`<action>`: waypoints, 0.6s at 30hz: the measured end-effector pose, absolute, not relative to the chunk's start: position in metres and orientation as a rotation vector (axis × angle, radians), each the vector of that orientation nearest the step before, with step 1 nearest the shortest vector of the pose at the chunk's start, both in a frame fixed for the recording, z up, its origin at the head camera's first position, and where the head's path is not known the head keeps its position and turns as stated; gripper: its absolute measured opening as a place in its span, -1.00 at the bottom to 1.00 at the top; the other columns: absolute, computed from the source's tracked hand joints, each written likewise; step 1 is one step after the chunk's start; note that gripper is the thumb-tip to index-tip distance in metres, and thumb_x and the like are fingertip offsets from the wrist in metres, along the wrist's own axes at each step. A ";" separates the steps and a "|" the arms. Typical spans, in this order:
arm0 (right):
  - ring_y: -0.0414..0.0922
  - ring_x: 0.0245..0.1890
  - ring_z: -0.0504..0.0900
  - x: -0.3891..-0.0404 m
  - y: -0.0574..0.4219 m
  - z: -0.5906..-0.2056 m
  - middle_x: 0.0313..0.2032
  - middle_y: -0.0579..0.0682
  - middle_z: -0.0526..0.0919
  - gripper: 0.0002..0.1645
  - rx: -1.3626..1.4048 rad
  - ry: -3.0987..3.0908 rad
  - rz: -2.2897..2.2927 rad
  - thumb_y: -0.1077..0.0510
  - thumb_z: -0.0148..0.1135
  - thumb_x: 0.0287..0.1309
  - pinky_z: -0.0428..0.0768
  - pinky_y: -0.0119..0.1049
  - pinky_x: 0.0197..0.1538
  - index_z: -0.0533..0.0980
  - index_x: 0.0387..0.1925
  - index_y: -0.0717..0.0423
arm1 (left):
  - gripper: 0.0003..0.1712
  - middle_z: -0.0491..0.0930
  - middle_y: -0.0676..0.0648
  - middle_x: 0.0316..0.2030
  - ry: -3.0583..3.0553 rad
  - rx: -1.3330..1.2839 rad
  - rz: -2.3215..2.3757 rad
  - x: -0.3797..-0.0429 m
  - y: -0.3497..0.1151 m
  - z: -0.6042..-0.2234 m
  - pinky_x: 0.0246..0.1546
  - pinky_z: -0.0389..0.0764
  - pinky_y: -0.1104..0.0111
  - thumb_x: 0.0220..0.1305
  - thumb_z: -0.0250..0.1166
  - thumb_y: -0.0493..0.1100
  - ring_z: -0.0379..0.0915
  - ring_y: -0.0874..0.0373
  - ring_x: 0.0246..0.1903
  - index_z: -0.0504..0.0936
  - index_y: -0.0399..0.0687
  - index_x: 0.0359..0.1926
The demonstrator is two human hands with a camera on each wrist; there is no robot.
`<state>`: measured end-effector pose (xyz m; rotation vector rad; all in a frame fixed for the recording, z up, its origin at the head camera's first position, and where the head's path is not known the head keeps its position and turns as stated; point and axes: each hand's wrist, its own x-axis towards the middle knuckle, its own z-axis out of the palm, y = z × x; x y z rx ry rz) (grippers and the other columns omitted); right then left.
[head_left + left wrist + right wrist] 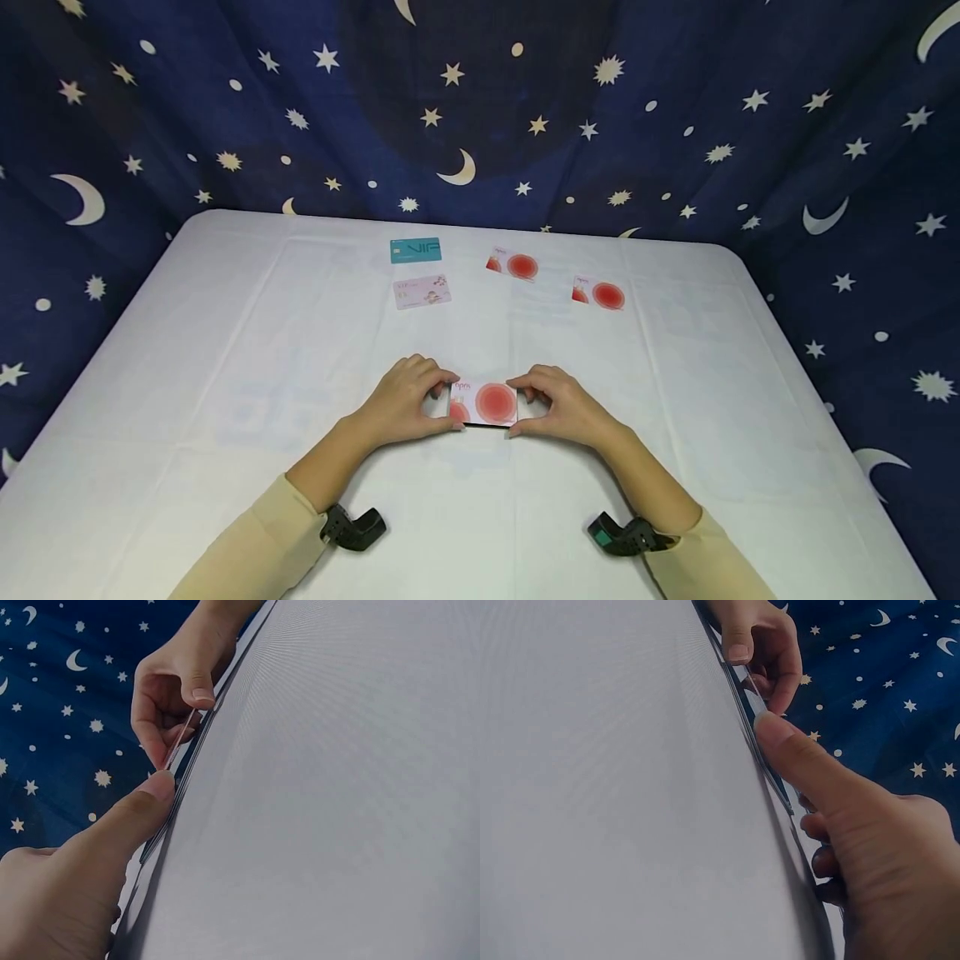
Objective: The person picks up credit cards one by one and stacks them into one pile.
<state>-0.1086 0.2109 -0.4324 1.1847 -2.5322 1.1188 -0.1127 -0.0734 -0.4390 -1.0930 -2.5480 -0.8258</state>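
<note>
A white card with a red circle (495,403) lies between the two hands at the middle of the table. The left hand (408,400) pinches its left end between thumb and fingers, and the right hand (558,404) pinches its right end the same way. In the left wrist view the card (180,740) shows edge-on, tilted, between both hands. Just below it, a dark, thin, layered edge (767,761) shows in the right wrist view; I cannot tell what it belongs to.
Farther back on the white-covered table (262,375) lie a teal VIP card (415,250), a pale pink card (422,292) and two white cards with red circles, one left (513,263), one right (597,293). A dark blue starry cloth (480,108) hangs behind.
</note>
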 end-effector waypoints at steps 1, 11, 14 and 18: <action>-0.23 -0.42 0.35 -0.109 0.211 -0.433 -0.46 -0.11 0.44 -0.34 1.189 -2.529 1.114 0.00 0.63 -0.41 0.28 -0.43 -0.25 0.58 -0.14 0.09 | -0.39 0.38 0.14 -0.47 -2.543 -1.098 -0.816 -0.113 -0.074 -0.440 -0.20 0.33 0.33 -0.21 0.50 0.20 0.26 0.24 -0.34 0.61 -0.03 -0.16; -0.25 -0.41 0.34 -0.110 0.210 -0.430 -0.45 -0.13 0.45 -0.34 1.198 -2.538 1.062 -0.03 0.62 -0.40 0.29 -0.38 -0.20 0.59 -0.14 0.08 | -0.39 0.38 0.16 -0.47 -2.505 -1.129 -0.767 -0.117 -0.075 -0.443 -0.22 0.30 0.34 -0.21 0.47 0.23 0.27 0.25 -0.34 0.61 -0.01 -0.16; -0.26 -0.40 0.35 -0.109 0.211 -0.430 -0.45 -0.15 0.45 -0.34 1.193 -2.559 1.055 -0.04 0.62 -0.39 0.29 -0.36 -0.18 0.59 -0.13 0.07 | -0.41 0.38 0.17 -0.46 -2.516 -1.133 -0.756 -0.116 -0.075 -0.444 -0.23 0.29 0.35 -0.18 0.45 0.22 0.27 0.26 -0.34 0.61 0.00 -0.15; -0.27 -0.40 0.34 -0.108 0.211 -0.430 -0.44 -0.17 0.45 -0.34 1.177 -2.590 1.042 -0.06 0.61 -0.39 0.29 -0.36 -0.19 0.59 -0.13 0.05 | -0.43 0.38 0.16 -0.44 -2.535 -1.138 -0.752 -0.116 -0.075 -0.444 -0.21 0.29 0.34 -0.15 0.43 0.21 0.26 0.25 -0.33 0.62 0.00 -0.14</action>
